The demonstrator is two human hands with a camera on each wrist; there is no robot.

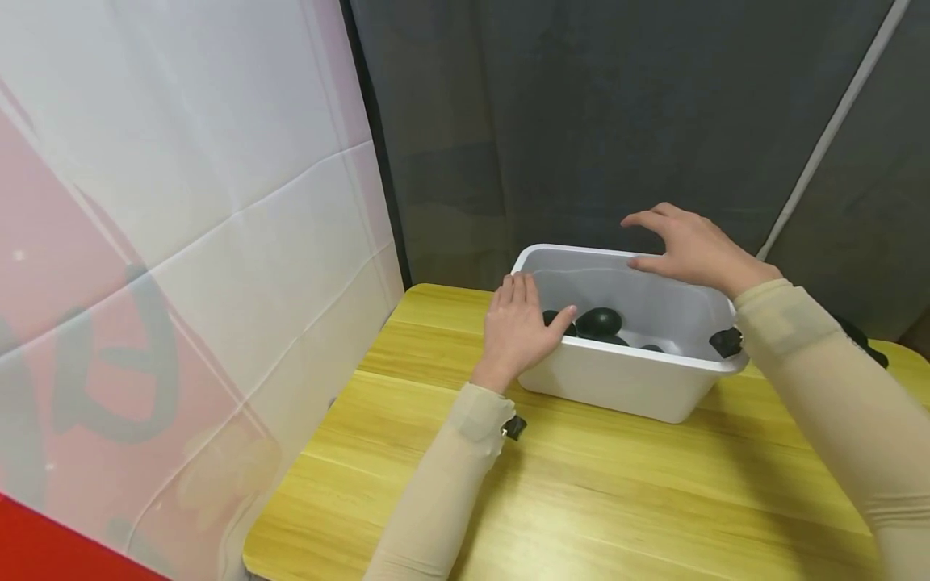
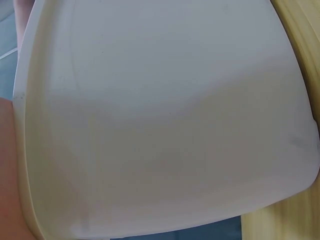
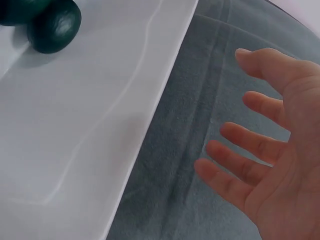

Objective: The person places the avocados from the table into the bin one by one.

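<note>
A white plastic bin point(image 1: 617, 379) stands at the far side of a yellow wooden table. Several dark green round fruits point(image 1: 598, 323) lie in its bottom; one shows in the right wrist view point(image 3: 54, 27). My left hand point(image 1: 519, 323) rests against the bin's left near corner, fingers straight along the outer wall and thumb over the rim. The left wrist view is filled by the bin's wall point(image 2: 165, 125). My right hand point(image 1: 690, 246) hovers at the far rim with fingers spread and holds nothing. From the right wrist, that hand point(image 3: 270, 150) is just beyond the bin's edge point(image 3: 150, 100).
The table point(image 1: 581, 500) stretches bare toward me in front of the bin. A white and pink banner point(image 1: 182, 242) hangs close on the left. A grey curtain point(image 1: 581, 121) with a slanted white pole point(image 1: 835, 121) backs the table. A dark object point(image 1: 865, 339) lies behind my right forearm.
</note>
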